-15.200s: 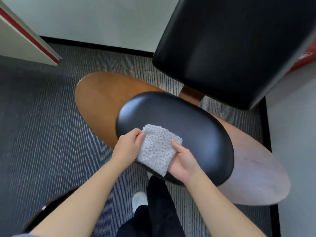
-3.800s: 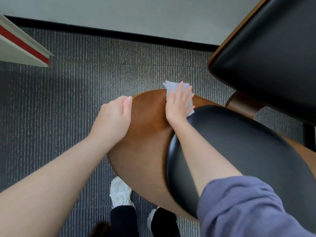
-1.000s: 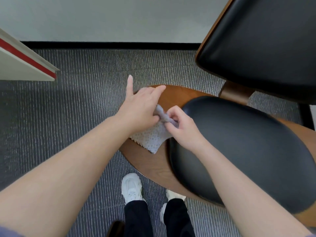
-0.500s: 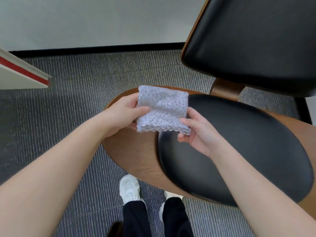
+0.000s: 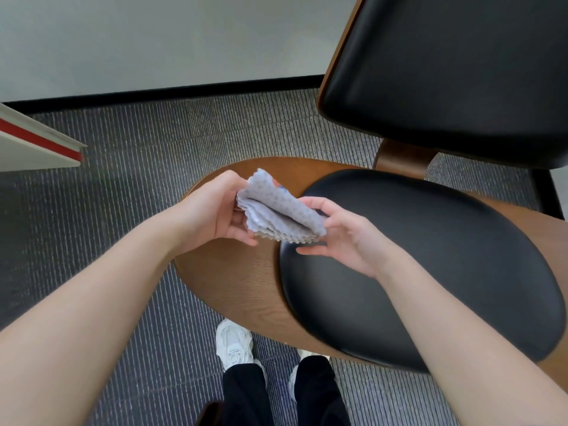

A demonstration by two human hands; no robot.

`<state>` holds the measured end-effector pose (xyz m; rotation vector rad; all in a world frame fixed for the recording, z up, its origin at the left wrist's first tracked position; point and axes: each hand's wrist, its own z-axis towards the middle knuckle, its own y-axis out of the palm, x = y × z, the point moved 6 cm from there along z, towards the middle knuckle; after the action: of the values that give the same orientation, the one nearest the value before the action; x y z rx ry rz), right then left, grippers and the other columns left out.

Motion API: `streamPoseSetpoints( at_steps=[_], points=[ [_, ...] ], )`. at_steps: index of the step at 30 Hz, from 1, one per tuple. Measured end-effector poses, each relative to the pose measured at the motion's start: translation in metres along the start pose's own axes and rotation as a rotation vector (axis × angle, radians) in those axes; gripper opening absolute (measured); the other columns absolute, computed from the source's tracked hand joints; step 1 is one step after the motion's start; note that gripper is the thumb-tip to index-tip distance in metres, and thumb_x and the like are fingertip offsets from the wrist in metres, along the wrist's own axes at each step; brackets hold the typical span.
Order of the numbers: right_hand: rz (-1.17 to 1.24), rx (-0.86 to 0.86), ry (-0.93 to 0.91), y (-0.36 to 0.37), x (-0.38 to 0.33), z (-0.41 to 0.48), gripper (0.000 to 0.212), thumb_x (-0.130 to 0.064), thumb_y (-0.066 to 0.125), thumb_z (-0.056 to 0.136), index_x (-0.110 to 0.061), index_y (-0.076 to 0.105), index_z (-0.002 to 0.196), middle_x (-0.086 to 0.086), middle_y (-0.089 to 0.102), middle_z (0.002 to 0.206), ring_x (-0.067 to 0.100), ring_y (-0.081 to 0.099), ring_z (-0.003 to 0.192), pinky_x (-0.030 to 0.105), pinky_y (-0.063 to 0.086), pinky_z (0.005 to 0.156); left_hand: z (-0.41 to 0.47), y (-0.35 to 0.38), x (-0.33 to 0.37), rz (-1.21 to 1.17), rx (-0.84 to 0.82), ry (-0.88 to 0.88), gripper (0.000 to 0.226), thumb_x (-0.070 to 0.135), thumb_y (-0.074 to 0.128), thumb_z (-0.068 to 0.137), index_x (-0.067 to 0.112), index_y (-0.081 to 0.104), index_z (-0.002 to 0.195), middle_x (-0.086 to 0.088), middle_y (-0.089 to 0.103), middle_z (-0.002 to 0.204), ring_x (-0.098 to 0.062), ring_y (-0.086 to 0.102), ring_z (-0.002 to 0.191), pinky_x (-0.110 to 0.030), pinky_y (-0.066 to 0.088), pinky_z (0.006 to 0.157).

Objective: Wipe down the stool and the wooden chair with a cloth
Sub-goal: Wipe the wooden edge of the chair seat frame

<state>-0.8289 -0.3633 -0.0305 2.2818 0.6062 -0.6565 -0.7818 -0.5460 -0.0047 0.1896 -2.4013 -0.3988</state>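
Note:
A grey dotted cloth (image 5: 278, 212), folded into several layers, is held above the left end of the wooden chair (image 5: 239, 281). My left hand (image 5: 215, 213) grips its left side, fingers curled under it. My right hand (image 5: 338, 238) pinches its right edge between thumb and fingers. The chair has a brown wooden seat shell with a black padded cushion (image 5: 430, 265) and a black padded backrest (image 5: 455, 72) at the upper right. No stool is in view.
Grey ribbed carpet (image 5: 147, 167) covers the floor, ending at a black skirting and pale wall at the top. A white panel with a red stripe (image 5: 33, 142) juts in from the left. My white shoes (image 5: 235, 345) stand under the chair's front edge.
The cloth, flat between both hands half a second ago, is now folded over into a thicker stack. Before that it lay on the wooden seat edge, where the right hand wiped with it.

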Motion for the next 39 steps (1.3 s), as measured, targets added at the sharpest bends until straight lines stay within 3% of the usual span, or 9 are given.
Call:
streamPoseSetpoints(
  at_steps=[8,11,15,21,28,30,34,37,39],
  points=[
    [-0.064,-0.048,0.042,0.000,0.007,-0.005,0.081,-0.068,0.066,0.073,-0.027,0.046,0.140,0.009,0.060,0.134,0.030,0.059,0.120,0.047,0.049,0.099,-0.006,-0.004,-0.004,0.303,0.166,-0.026,0.021,0.025,0.048,0.100,0.023,0.063,0.114,0.001,0.074,0.102,-0.016,0.071,0.087,-0.031,0.057,0.070],
    [-0.064,-0.047,0.060,-0.001,0.010,-0.006,0.059,-0.045,0.058,0.090,-0.021,0.045,0.142,0.011,0.059,0.135,0.034,0.058,0.120,0.050,0.049,0.096,-0.007,-0.004,-0.006,0.320,0.221,-0.050,0.021,0.029,0.048,0.100,0.022,0.064,0.112,0.002,0.074,0.103,-0.013,0.071,0.089,-0.026,0.056,0.068],
    [-0.147,0.077,0.069,-0.005,0.012,-0.002,0.031,-0.020,0.055,0.098,-0.014,0.055,0.129,0.012,0.069,0.118,0.025,0.069,0.093,0.037,0.059,0.076,-0.006,0.001,-0.007,0.355,0.224,-0.035,0.022,0.027,0.049,0.100,0.019,0.065,0.113,0.000,0.074,0.100,-0.007,0.069,0.075,-0.016,0.051,0.056],
    [0.075,0.106,-0.021,-0.007,0.008,-0.007,0.025,0.000,0.048,0.095,-0.006,0.064,0.114,0.013,0.066,0.094,0.018,0.062,0.069,0.025,0.051,0.054,-0.009,0.009,-0.011,0.169,0.118,0.020,0.021,0.012,0.051,0.098,0.017,0.067,0.111,-0.010,0.073,0.097,-0.018,0.069,0.077,-0.024,0.054,0.060],
    [0.000,0.231,-0.049,-0.007,0.001,-0.004,0.012,-0.013,0.054,0.082,-0.009,0.055,0.071,0.020,0.055,0.087,0.031,0.059,0.069,0.030,0.050,0.054,-0.006,0.014,-0.018,0.110,0.120,-0.017,0.009,0.012,0.066,0.082,0.011,0.064,0.074,-0.010,0.068,0.083,-0.018,0.064,0.071,-0.028,0.053,0.061],
    [-0.067,0.324,-0.077,-0.008,0.005,-0.001,0.010,-0.017,0.063,0.086,-0.012,0.055,0.084,0.016,0.061,0.091,0.027,0.063,0.077,0.030,0.052,0.058,-0.004,0.014,-0.019,0.233,0.192,0.027,0.016,0.010,0.073,0.083,0.013,0.059,0.076,-0.005,0.067,0.072,-0.014,0.063,0.067,-0.029,0.053,0.064],
    [0.581,0.281,-0.061,0.008,0.022,0.011,0.037,-0.008,0.064,0.087,-0.006,0.055,0.123,0.015,0.066,0.122,0.026,0.063,0.113,0.037,0.052,0.094,0.002,0.011,-0.017,0.235,0.331,0.133,0.018,0.009,0.073,0.083,0.013,0.056,0.084,-0.004,0.070,0.076,-0.020,0.066,0.066,-0.039,0.056,0.072],
    [0.643,0.381,-0.097,0.006,0.022,0.024,0.026,0.000,0.056,0.092,-0.003,0.058,0.118,0.017,0.068,0.118,0.028,0.066,0.109,0.038,0.054,0.094,0.009,0.004,-0.017,0.362,0.446,0.197,0.017,0.011,0.068,0.086,0.022,0.056,0.093,-0.004,0.069,0.097,-0.017,0.068,0.076,-0.038,0.058,0.077],
    [0.499,0.597,-0.225,-0.017,0.007,0.030,0.012,0.000,0.056,0.094,-0.005,0.062,0.102,0.015,0.071,0.108,0.027,0.069,0.101,0.039,0.057,0.087,0.001,-0.007,-0.001,0.813,0.686,0.353,0.018,0.013,0.059,0.088,0.024,0.058,0.102,0.004,0.064,0.104,-0.014,0.062,0.090,-0.034,0.051,0.083]
  ],
)
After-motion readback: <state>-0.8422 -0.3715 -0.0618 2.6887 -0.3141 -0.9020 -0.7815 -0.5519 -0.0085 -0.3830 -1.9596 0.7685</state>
